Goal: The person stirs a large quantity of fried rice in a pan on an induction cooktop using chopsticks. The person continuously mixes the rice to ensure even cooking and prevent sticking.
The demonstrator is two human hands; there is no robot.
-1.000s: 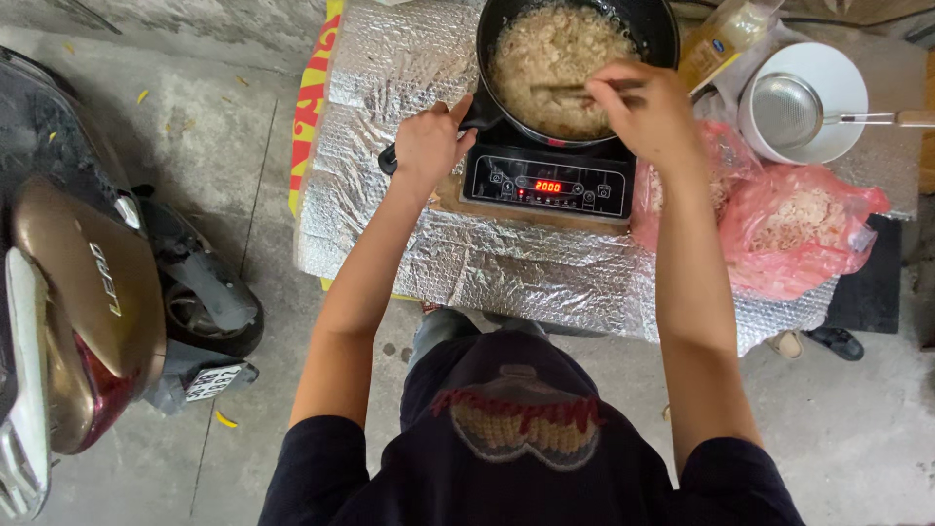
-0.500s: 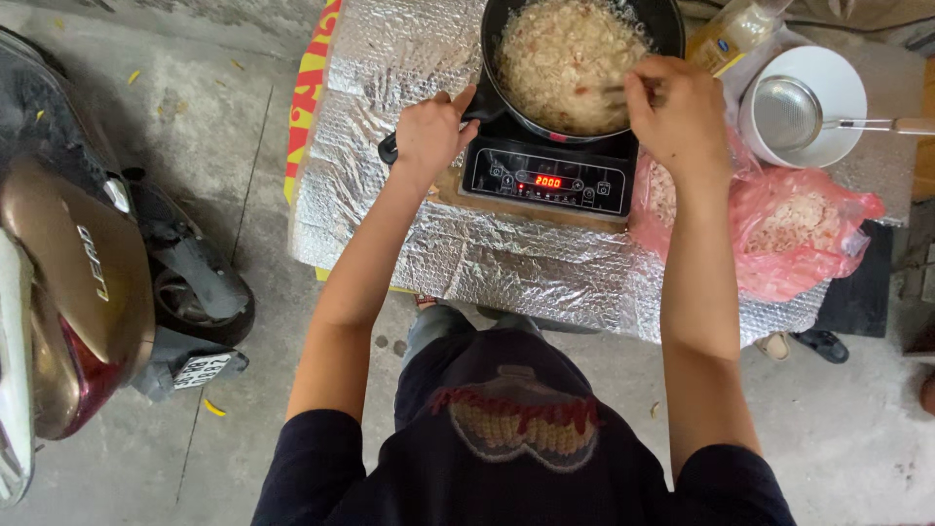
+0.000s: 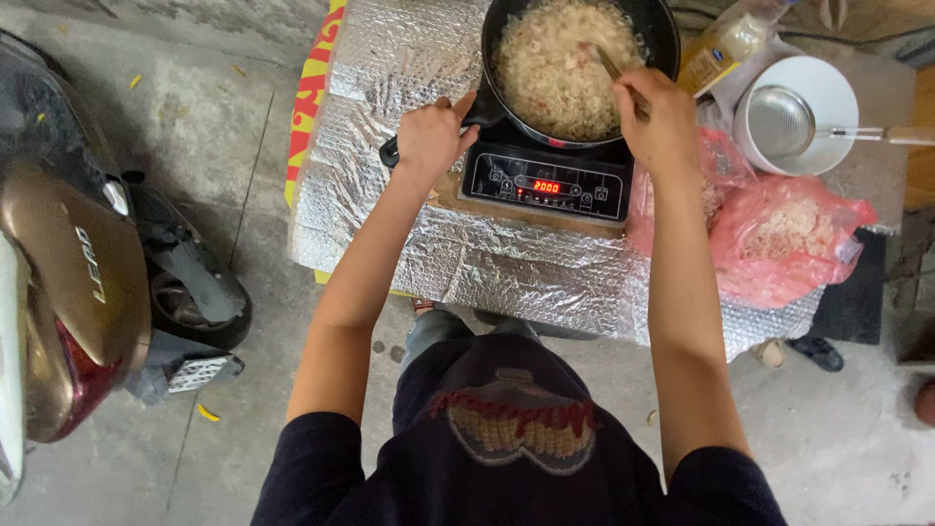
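1. two hands on the job, as i read it from here. left hand has its fingers clamped on the black pan handle. right hand has its fingers closed round a wooden utensil whose tip sits in the food.
2. one black pan, sitting on the single induction cooker at the far side of the foil-covered table. it is filled close to the rim with pale rice or noodle mix; i can't tell which.
3. risk: pan is that full, so a hard stir likely throws food over the rim onto the cooker panel or foil.
4. risk: cooker display is lit, so the heat looks on. right wrist hangs directly over the pan; steam or splatter could scald it.
5. risk: if the left grip slackens, i judge the stirring can turn or slide the pan on the smooth cooker top.
6. risk: two pink plastic bags lie just beside the cooker, touching the right forearm. a shove toward the hot pan could melt them.
7. rest of count: one white bowl with one metal strainer in it, one bottle near the pan, one scooter on the left of the table.
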